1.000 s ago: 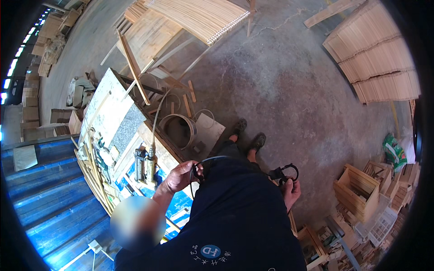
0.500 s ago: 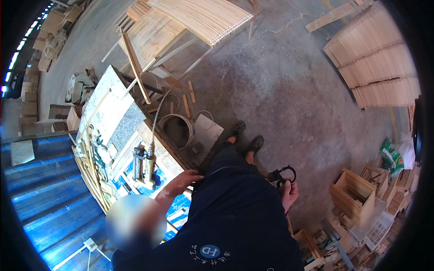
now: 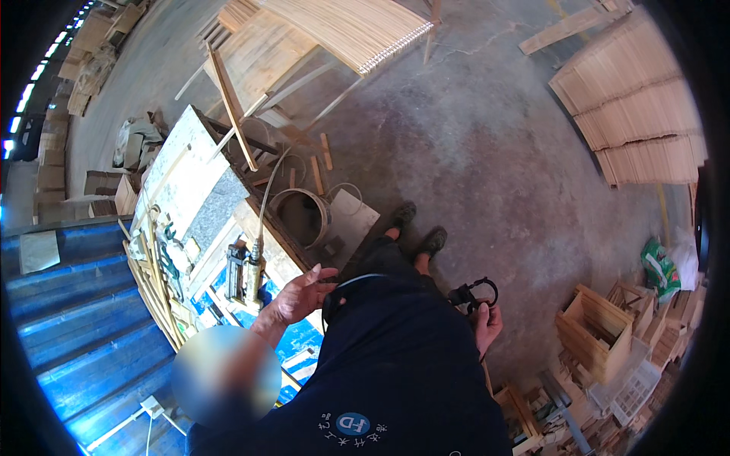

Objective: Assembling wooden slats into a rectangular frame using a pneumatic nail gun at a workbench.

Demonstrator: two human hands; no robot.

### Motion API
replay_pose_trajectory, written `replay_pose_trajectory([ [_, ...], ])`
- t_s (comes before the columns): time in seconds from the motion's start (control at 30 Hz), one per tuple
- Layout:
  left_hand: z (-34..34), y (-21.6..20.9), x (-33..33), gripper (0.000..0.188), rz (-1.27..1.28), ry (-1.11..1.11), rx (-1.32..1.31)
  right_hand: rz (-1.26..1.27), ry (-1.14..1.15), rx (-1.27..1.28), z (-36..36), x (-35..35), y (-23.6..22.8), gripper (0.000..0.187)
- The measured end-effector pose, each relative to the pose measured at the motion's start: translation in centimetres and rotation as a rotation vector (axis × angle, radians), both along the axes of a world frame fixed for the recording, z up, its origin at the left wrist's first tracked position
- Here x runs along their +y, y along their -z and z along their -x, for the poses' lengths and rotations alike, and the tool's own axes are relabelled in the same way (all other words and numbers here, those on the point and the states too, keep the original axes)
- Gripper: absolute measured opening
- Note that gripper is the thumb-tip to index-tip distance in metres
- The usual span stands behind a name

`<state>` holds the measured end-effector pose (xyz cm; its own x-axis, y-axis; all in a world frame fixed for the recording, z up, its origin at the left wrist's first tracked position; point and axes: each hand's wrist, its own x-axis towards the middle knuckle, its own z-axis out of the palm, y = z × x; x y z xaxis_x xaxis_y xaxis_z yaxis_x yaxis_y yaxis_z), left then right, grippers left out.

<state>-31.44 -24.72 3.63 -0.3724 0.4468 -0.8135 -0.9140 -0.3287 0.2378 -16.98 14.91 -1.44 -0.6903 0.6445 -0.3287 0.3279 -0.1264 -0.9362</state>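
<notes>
At my waist, my left hand [image 3: 303,295] is palm up with its fingers spread, beside a small dark object [image 3: 332,305] against my dark clothing. A thin pale cable [image 3: 357,279] arcs from there across my lap. My right hand [image 3: 487,328] is closed on a black ring-shaped strap [image 3: 484,291] with a dark block attached, held out at my right side. Left of my left hand, a nail gun [image 3: 243,273] with a hose stands on the workbench [image 3: 216,209].
Wood strips [image 3: 161,281] and green-handled tools lie along the bench's far edge. A round bucket [image 3: 302,218] stands below it. Slats are stacked on a table [image 3: 277,57] ahead. At right are a pallet stack [image 3: 635,106], a wooden box [image 3: 595,330] and a white crate [image 3: 637,387].
My left hand has turned palm up and opened its fingers, moving slightly up from my waist. The pale cable now shows across my lap. My right hand keeps its hold.
</notes>
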Motion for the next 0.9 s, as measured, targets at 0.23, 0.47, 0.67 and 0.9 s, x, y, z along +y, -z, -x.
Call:
replay_pose_trajectory([
  [0.23,0.8,-1.0,1.3,0.080,-0.008,0.481,0.319,-0.004,0.000,-0.022,0.4,-0.2,-0.5,0.017],
  [0.47,2.9,-4.8,4.0,0.081,0.353,0.948,0.807,-0.037,0.043,-0.055,0.6,-0.2,-1.1,0.017],
  [0.67,2.4,-6.5,6.0,0.073,0.810,1.386,0.846,-0.053,0.098,-0.049,1.0,-0.5,-1.0,0.020],
  [0.9,2.6,-7.6,5.7,0.061,1.045,1.522,1.020,-0.004,0.086,-0.040,0.2,0.1,-0.1,0.015],
])
